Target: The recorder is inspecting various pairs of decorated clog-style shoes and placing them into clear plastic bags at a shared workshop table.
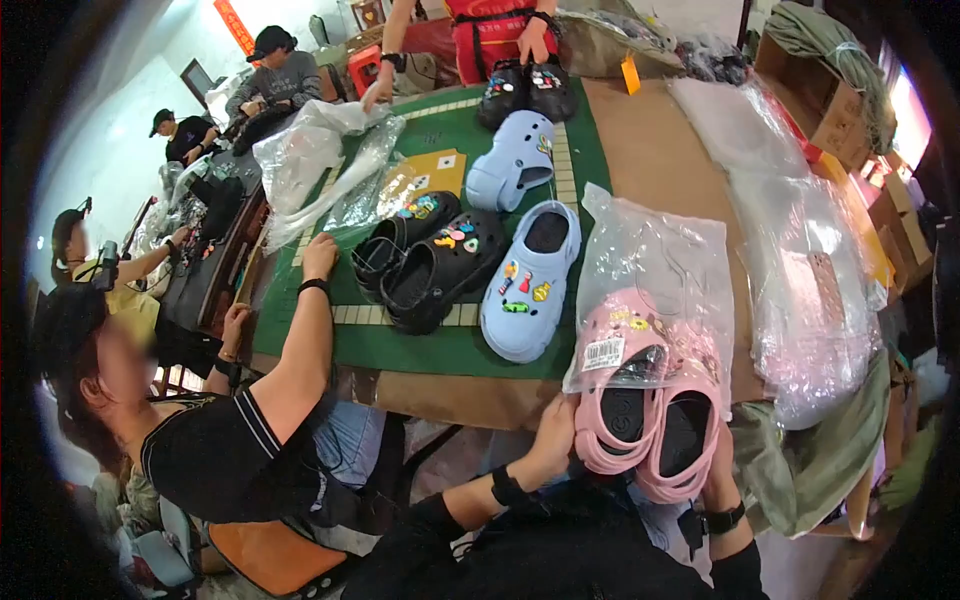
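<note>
Two pink clogs (650,420) half inside a clear bag (655,270), near edge, between left hand (553,437) and right hand (718,470); both gripping heels.

Clogs (528,285), bags (815,290) on table (650,150)

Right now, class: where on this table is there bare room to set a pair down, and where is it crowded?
Free: the brown strip between the far blue clog and the clear bag stack; the green mat edge in front of the black clogs. Crowded: mid-mat, and the near edge where both hands hold the bagged pink clogs.
</note>
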`<state>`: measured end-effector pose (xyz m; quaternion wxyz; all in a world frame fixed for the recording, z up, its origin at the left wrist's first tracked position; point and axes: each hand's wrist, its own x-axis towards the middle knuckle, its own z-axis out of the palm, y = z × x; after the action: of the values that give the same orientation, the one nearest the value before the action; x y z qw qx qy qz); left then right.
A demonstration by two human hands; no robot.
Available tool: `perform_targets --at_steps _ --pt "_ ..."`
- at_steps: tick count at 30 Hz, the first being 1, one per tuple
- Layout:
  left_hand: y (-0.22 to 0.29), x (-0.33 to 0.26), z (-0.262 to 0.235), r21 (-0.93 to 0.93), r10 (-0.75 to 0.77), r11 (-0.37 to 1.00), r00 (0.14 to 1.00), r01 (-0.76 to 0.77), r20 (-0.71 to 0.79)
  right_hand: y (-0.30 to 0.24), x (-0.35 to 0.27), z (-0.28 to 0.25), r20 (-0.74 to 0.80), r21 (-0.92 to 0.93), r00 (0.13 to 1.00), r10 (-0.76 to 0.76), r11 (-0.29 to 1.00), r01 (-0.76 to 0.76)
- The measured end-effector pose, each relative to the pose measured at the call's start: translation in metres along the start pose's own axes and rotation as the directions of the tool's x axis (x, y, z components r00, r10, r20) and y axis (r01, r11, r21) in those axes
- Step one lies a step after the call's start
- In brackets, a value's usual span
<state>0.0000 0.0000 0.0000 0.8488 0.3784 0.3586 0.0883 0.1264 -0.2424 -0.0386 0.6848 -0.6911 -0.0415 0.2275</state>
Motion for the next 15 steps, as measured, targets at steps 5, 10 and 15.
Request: perform_targets --at_steps 5,10,15 --pt "-0.010 0.018 0.012 -0.090 0.154 0.985 0.988 -0.151 0.028 0.029 0.016 -0.019 -0.135 -0.067 0.952 -0.274 0.961 0.267" --pt "0.001 0.033 0.011 0.166 0.296 0.938 0.953 -0.304 0.072 0.006 0.018 -0.007 -0.226 -0.015 0.941 -0.252 0.967 0.255" --pt "0.015 0.034 0.013 0.380 0.490 0.805 0.872 -0.456 0.009 -0.014 0.020 0.019 -0.264 -0.432 0.722 -0.640 0.748 0.505"
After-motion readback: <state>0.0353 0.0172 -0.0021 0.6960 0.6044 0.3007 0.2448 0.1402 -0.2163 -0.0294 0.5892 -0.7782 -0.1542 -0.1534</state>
